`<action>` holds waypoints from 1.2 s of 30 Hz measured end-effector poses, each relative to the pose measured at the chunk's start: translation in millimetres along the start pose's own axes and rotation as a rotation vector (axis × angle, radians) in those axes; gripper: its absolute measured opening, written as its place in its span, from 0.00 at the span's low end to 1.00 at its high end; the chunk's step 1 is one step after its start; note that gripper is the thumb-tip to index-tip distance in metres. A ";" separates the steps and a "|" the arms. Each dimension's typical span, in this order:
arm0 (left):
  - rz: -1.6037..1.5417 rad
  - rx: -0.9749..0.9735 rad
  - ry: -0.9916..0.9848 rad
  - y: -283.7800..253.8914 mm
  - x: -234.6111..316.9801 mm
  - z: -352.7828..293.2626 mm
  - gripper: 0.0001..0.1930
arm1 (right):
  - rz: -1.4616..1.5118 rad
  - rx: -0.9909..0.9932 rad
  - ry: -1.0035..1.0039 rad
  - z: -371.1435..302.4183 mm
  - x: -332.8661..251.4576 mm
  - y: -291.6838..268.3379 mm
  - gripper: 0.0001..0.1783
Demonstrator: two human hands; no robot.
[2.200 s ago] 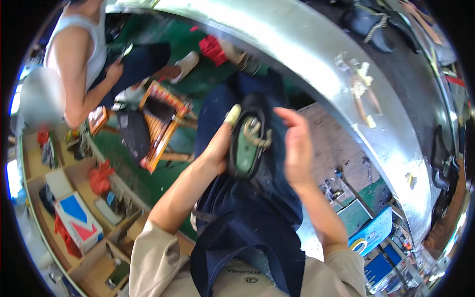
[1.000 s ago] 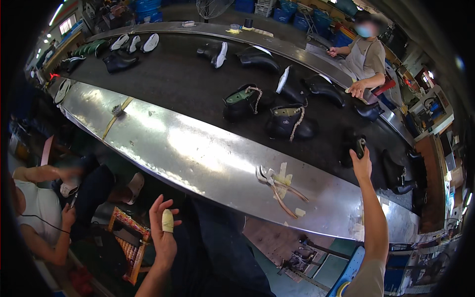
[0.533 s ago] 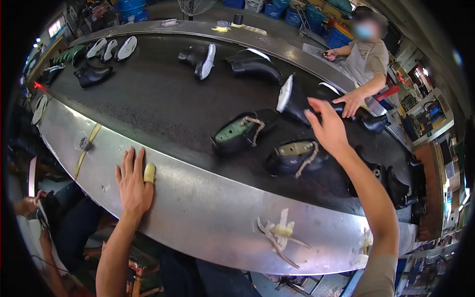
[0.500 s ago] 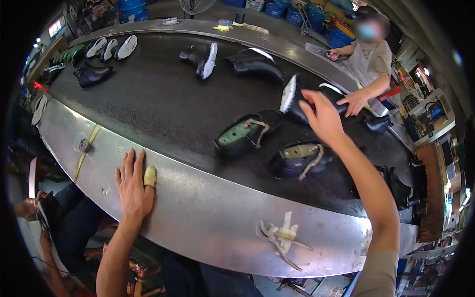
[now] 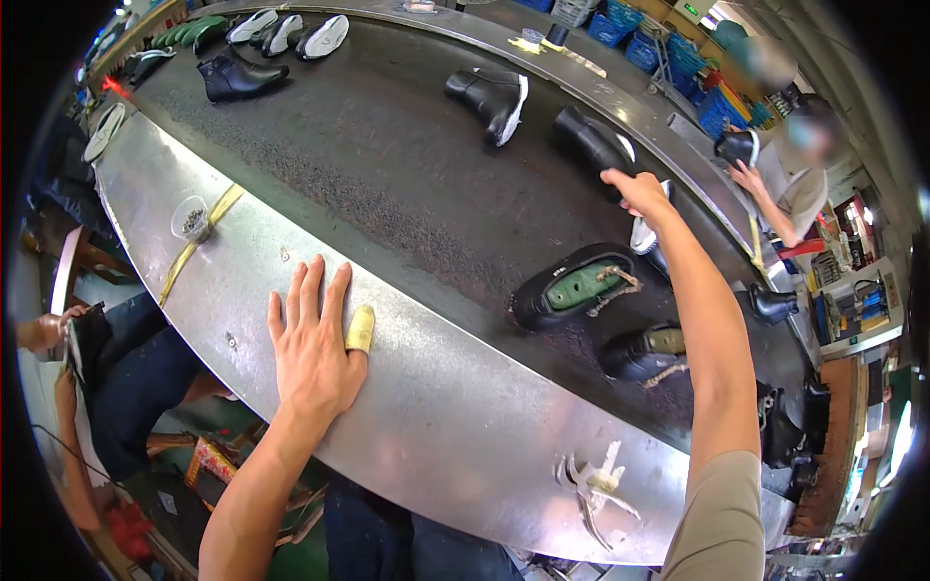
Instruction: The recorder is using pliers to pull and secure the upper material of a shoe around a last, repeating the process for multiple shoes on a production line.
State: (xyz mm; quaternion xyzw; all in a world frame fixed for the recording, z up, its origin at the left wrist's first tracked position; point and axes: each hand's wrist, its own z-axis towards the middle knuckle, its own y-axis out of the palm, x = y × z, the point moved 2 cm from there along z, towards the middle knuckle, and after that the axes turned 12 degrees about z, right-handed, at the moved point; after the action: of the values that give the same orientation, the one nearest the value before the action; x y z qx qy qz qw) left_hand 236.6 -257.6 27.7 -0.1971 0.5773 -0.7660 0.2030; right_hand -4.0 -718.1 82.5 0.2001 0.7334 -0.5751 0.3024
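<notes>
My left hand [image 5: 318,353] lies flat on the metal ledge, fingers spread, a yellow cover [image 5: 359,329] on its thumb. My right arm reaches across the dark belt. My right hand [image 5: 643,197] is closed at the toe of a black ankle boot [image 5: 586,136], with some of its fingers hidden. Partly behind that hand and wrist is another boot with a white sole [image 5: 641,235]. Nearer to me sit two dark shoe uppers on lasts, one with a green last [image 5: 584,286], the other with an olive last [image 5: 666,340], each with a cord loop.
On the ledge lie metal pincers [image 5: 588,499] and a clear cup [image 5: 192,221] of small bits beside a yellow strip [image 5: 179,259]. More boots [image 5: 492,102] and white-soled shoes [image 5: 322,39] stand farther along the belt. Across it, a co-worker [image 5: 790,184] holds a black boot [image 5: 738,147].
My view has swung, shifting the scene rightward. My right hand has moved from above the white-soled boot to the toe of the boot beyond. The co-worker has lifted a boot off the belt.
</notes>
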 end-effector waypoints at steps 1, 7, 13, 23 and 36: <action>-0.010 -0.002 0.003 -0.2 -1.3 -1.7 0.31 | 0.226 0.004 0.005 -16.4 -6.0 -4.7 0.41; -0.228 0.051 -0.036 -4.7 -18.7 -12.6 0.29 | 0.329 -0.165 -0.372 -185.6 -42.4 -39.8 0.41; -1.855 -0.430 -0.425 -16.6 -18.3 -73.0 0.29 | 0.684 -0.364 -0.545 -333.1 -55.1 -9.6 0.33; -1.976 -0.740 -1.021 -49.1 25.6 -330.5 0.32 | 0.347 -0.486 -0.772 -503.2 -15.4 139.9 0.13; -1.694 -0.726 -1.038 9.3 29.4 -389.8 0.29 | -0.004 -0.370 -0.909 -674.8 69.2 99.2 0.15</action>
State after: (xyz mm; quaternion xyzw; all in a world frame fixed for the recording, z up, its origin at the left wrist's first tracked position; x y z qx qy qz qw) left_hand 3.7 37.8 -79.0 -0.8878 0.2882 -0.2608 -0.2466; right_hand -135.3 -45.4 69.3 -0.1296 0.6174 -0.4647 0.6213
